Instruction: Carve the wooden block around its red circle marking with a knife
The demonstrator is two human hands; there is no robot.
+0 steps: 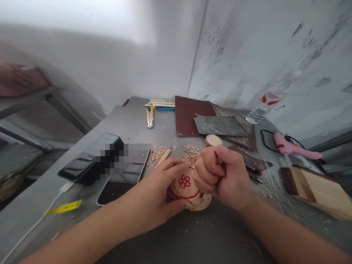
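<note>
A small round wooden piece (187,189) with a red flower and a red band painted on it rests on the grey table (129,121). My left hand (158,192) wraps round its left side and holds it steady. My right hand (220,176) is closed in a fist just above and to the right of it, gripping a thin tool whose tip is hidden by the fingers. Wood shavings (176,152) lie just beyond the piece.
Phones (90,161) with a white cable lie at left. Sheets of sandpaper (189,115), a wooden disc (213,140), a utility knife (150,117), a plastic bottle (271,99), a pink glue gun (294,148), thin sticks and a wooden block (319,189) fill the back and right.
</note>
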